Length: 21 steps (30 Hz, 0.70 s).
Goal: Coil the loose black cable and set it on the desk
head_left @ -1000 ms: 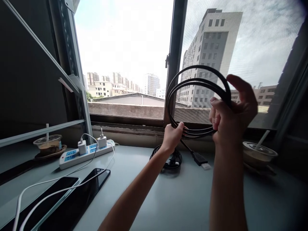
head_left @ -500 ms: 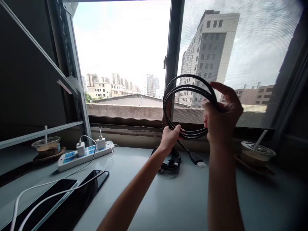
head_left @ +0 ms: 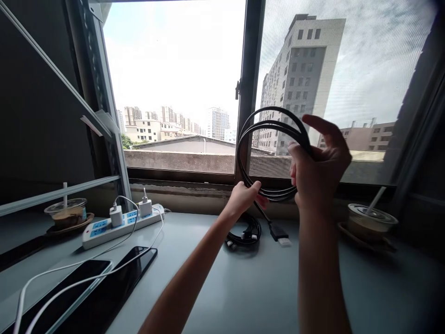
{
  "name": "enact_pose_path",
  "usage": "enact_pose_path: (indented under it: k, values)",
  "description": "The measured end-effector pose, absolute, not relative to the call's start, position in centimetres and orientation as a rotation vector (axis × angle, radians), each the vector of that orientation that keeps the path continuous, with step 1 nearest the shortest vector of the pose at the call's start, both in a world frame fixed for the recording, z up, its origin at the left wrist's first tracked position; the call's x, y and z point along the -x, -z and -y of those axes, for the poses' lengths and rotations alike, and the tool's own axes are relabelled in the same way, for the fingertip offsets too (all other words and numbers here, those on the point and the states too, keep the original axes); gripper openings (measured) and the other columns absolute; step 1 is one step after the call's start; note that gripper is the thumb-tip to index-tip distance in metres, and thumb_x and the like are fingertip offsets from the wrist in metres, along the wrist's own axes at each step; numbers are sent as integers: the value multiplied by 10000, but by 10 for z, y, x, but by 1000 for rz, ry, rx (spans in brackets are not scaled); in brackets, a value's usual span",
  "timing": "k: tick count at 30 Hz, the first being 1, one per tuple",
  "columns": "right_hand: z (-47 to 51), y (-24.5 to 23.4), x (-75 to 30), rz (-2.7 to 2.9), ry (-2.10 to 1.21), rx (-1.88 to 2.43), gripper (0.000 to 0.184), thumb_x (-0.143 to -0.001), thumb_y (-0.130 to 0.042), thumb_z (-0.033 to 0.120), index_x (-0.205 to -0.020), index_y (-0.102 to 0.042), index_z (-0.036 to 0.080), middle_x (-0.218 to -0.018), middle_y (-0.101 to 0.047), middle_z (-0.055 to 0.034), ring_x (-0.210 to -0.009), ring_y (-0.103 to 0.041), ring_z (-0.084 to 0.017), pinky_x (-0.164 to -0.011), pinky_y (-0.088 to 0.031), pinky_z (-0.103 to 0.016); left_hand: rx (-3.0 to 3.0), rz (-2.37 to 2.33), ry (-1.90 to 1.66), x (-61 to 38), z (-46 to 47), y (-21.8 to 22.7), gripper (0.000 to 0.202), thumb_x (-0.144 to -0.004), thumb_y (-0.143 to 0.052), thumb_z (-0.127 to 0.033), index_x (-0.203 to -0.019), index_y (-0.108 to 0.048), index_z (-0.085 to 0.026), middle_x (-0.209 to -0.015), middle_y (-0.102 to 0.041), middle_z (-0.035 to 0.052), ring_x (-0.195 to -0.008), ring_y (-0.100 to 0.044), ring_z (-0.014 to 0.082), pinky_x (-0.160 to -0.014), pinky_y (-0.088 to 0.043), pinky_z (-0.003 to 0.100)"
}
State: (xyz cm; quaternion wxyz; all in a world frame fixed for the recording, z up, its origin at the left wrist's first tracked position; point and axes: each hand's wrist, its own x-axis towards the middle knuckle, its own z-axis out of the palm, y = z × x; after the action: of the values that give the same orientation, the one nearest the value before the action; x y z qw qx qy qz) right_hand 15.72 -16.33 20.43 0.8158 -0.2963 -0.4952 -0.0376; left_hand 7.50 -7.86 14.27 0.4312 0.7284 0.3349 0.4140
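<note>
A black cable (head_left: 274, 124) is wound into several loops, held up above the table before the window. My left hand (head_left: 245, 197) pinches the loops at their lower left, thumb on the near side. At the right of the coil, my right hand (head_left: 318, 160) is closed round the loops, its index finger raised away from them. From near my left hand one cable end hangs down, with a black HDMI-type plug (head_left: 278, 231) in a clear cap. Behind my left wrist, a second coiled black cable (head_left: 255, 232) lies on the table, partly hidden by that arm.
A white power strip (head_left: 125, 225) with two chargers stands at left. White charging cords run over two dark phones or tablets (head_left: 130, 273) on the table (head_left: 236, 292). Lidded drink cups stand at far left (head_left: 66, 213) and right (head_left: 370, 220). A metal frame (head_left: 111, 97) rises at left.
The hanging plug has swung slightly left. The coil's right side and my right hand's grip have shifted a little left; my left hand still holds the lower loops.
</note>
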Motion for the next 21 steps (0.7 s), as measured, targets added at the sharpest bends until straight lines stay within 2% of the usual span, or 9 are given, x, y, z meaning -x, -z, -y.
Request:
enact_pose_path:
  k: [4,6,9,12,17,21]
  values:
    - [162,-203,-153,1088,92,605,368,-686,-567,78,-1024,-602,220,-430,-454,85,-270,-342,-70,-260,-247,-210,-1816,-599,-770,-65,79,-147,489,-848,-369,-398,-585,-671,-118,-596,-675,112,-580,-593,165,-478,-376,220]
    - [159,-203,-152,1095,97,597,361,-685,-567,79,-1016,-600,218,-436,-461,91,-270,-345,-66,-262,-248,-205,-1763,-470,-579,-61,80,-150,487,-853,-363,-452,-721,-699,-124,-646,-687,107,-607,-602,163,-488,-377,218]
    - [149,-201,-154,1085,88,535,326,-685,-566,87,-992,-606,189,-403,-432,107,-267,-325,-60,-263,-217,-198,-1605,-384,-392,-62,81,-151,510,-873,-319,-471,-845,-681,-112,-692,-691,107,-677,-628,166,-588,-425,227]
    - [139,-199,-158,1037,34,453,331,-688,-567,106,-1010,-603,172,-371,-385,123,-265,-283,-52,-291,-208,-199,-1441,-367,-500,-68,79,-150,450,-902,-300,-387,-906,-639,-91,-726,-689,104,-741,-636,165,-693,-442,242]
    - [126,-196,-170,980,-206,318,348,-684,-580,149,-1030,-566,182,-327,-332,141,-268,-223,-44,-330,-217,-189,-1219,-421,-839,-75,77,-150,234,-868,-358,-196,-821,-573,-114,-719,-672,85,-685,-643,176,-711,-464,283]
    - [110,-191,-178,903,-427,430,278,-648,-570,173,-926,-571,177,-351,-347,134,-286,-256,-42,-318,-218,-165,-1066,-369,-1065,-75,75,-153,198,-882,-345,-199,-742,-477,-153,-622,-639,58,-615,-650,181,-696,-495,315]
